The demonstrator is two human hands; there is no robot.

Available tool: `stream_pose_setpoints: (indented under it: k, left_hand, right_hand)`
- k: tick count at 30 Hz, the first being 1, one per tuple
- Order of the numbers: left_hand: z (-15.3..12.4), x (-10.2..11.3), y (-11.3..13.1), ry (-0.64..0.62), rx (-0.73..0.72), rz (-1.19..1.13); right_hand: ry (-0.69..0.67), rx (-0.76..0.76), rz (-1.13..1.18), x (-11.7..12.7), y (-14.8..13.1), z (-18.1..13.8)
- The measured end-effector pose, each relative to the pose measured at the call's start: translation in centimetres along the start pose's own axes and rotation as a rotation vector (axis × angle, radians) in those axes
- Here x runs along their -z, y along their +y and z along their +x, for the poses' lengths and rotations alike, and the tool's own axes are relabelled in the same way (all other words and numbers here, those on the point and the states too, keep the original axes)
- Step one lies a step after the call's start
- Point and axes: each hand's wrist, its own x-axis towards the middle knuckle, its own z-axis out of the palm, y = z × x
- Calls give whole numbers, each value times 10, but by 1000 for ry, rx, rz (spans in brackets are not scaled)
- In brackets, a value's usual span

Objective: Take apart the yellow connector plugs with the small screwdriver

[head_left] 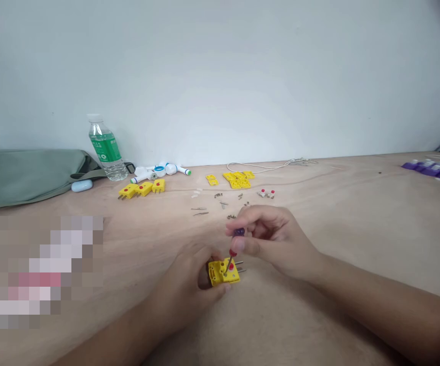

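Note:
My left hand grips a yellow plug from its left side, thumb along the near edge and fingers behind. The plug has a red button and metal prongs pointing right. In my right hand is a small screwdriver with a dark and red handle, held between thumb and fingers. It leans slightly, and its tip meets the plug's top face at a screw hole. Behind my right hand lie small screws, metal prong pieces and two red-and-white switch parts.
Three yellow plugs lie at the left, near white-and-blue parts. Yellow plug shells are piled at the back, beside a white cord. A water bottle and a grey-green bag stand back left; a purple tray is far right.

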Motion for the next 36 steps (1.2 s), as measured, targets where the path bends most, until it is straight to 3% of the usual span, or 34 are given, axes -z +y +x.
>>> stream_pose_setpoints:
  k: [4, 6, 8, 14, 19, 26, 28, 31, 36]
  left_hand:
    - [-1, 0, 1, -13, -5, -10]
    - [-1, 1, 1, -20, -2, -3]
    - [-1, 1, 1, -18, 10, 13]
    - [0, 2, 1, -29, 1, 8]
    - [1, 2, 1, -27, -46, -35]
    - [2, 0, -4, 6, -77, -29]
    - [2, 0, -5, 15, -104, -25]
    - [2, 0, -7, 28, -157, -17]
    - [4, 0, -9, 60, -207, -20]
  right_hand:
    - [-193, 20, -61, 7, 4, -2]
    - [-225, 63, -94, 8, 6, -4]
    - [-192, 57, -80, 8, 8, -6]
    - [-47, -112, 242, 1, 14, -4]
    - [148, -153, 237, 2, 22, 3]
    - [-129, -108, -80, 10, 20, -2]
    - [-151, -80, -100, 8, 18, -7]
    - [-80, -64, -27, -1, 16, -12]
    - [175, -143, 82, -21, 20, -13]
